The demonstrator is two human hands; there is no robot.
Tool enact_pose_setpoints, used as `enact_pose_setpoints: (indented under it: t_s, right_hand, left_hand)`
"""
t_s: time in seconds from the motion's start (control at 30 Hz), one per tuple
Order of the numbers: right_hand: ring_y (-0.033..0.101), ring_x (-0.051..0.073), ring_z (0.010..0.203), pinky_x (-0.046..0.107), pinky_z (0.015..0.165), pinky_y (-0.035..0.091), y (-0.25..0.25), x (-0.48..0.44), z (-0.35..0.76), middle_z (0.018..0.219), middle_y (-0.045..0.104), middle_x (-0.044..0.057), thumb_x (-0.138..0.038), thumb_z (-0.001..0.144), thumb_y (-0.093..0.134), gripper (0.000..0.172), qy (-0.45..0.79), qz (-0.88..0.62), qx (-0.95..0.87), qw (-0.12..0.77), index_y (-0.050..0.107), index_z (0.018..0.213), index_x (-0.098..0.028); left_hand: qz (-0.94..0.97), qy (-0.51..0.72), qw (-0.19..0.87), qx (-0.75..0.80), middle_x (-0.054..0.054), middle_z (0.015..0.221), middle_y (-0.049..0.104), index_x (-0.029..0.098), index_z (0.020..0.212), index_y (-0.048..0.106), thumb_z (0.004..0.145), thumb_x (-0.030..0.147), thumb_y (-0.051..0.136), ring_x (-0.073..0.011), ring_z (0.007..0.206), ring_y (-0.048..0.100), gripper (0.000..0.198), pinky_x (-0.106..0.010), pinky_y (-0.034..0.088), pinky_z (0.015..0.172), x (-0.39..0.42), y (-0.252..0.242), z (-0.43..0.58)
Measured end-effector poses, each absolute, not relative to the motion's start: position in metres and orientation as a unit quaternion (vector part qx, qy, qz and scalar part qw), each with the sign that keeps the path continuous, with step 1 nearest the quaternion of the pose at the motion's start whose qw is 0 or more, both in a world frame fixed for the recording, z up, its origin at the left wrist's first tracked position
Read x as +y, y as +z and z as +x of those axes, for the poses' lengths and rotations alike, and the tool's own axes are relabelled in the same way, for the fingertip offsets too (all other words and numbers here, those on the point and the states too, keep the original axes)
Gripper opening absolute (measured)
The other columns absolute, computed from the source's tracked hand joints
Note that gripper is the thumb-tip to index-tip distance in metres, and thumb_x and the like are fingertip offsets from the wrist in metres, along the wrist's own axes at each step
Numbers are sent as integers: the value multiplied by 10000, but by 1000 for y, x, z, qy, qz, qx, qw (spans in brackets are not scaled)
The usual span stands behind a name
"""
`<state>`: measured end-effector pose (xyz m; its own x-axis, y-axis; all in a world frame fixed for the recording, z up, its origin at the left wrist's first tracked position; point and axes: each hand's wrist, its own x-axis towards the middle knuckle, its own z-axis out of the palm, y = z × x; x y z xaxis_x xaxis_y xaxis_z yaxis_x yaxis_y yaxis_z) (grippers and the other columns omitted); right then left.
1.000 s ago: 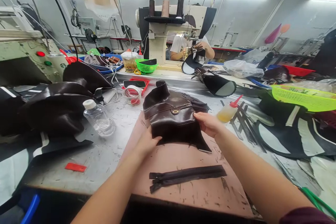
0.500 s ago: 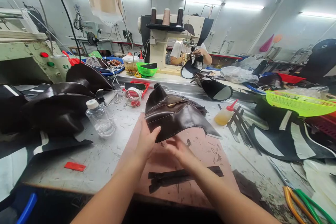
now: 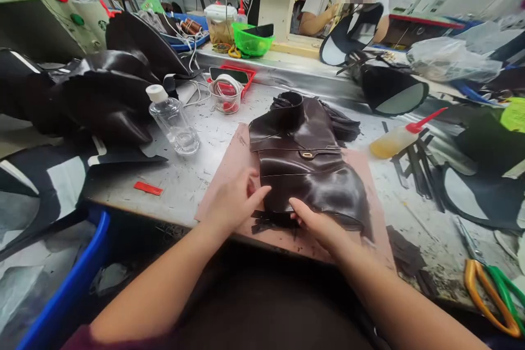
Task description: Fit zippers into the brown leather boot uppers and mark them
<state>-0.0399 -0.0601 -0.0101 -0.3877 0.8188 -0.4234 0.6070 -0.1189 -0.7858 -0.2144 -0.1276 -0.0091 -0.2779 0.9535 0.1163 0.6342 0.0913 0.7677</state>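
A glossy dark brown leather boot upper [image 3: 311,175] lies flattened on a pink board [image 3: 223,167]. It has a small gold-coloured zipper pull or buckle [image 3: 307,155] near its middle. My right hand [image 3: 318,221] pinches the upper's near edge, thumb on top and fingers beneath. Beside the left edge, my left hand [image 3: 235,199] is apart from the leather or barely at it, its thumb stretched out and its fingers slightly curled. Dark zipper strips [image 3: 266,224] peek out from under the near edge, mostly covered.
A clear bottle [image 3: 176,126] and more dark leather pieces [image 3: 110,98] are at left. To the right are a glue bottle [image 3: 394,142], dark strips [image 3: 422,169] and scissors [image 3: 488,284]. Across the bench a person [image 3: 344,5] works at a machine.
The boot upper has come down from a raised, tilted pose to lie flat on the board, covering most of the zipper strips. My left hand's grip has loosened. The view has tilted down.
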Motion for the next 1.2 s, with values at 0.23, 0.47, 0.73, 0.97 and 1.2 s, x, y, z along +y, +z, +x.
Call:
enact_pose_setpoints:
  t_s: [0.23,0.47,0.73,0.97,1.2]
  right_hand:
    - [609,229,771,359,763,437,-14,-60,-35,762,695,35,-640,685,525,433,516,-572,-637,-5,698,595,-253]
    - [612,233,687,386,726,443,-27,-59,-32,678,694,25,-656,674,547,414,516,-557,-651,-1,711,588,-286]
    - [575,217,631,385,708,438,-25,-66,-38,656,674,35,-672,664,536,449,485,-600,-636,37,682,530,-269]
    - [596,232,705,383,728,449,-22,-69,-37,727,682,56,-654,699,521,452,500,-589,-634,41,698,593,-252]
    - [620,267,789,423,791,451,-37,-61,-34,772,691,57,-650,698,529,426,519,-572,-635,-13,712,632,-271]
  left_hand:
    - [770,265,-15,580,-79,863,633,166,793,540,713,115,432,-189,866,592,143,-323,423,768,-187,-25,-199]
    - [753,236,-104,605,-106,1093,642,81,1131,550,806,173,474,-217,1087,554,346,-344,360,908,-198,-40,-184]
    - [742,258,-108,609,-115,1023,662,56,1105,577,793,141,495,-229,1076,571,334,-335,382,948,-200,-45,-182]
    - [735,260,-106,617,-100,1030,663,77,1109,580,779,148,517,-216,1084,567,344,-329,369,960,-201,-46,-181]
    - [764,185,-103,610,-44,1298,519,165,1100,606,810,214,487,-193,1187,470,317,-322,282,989,-202,-49,-184]
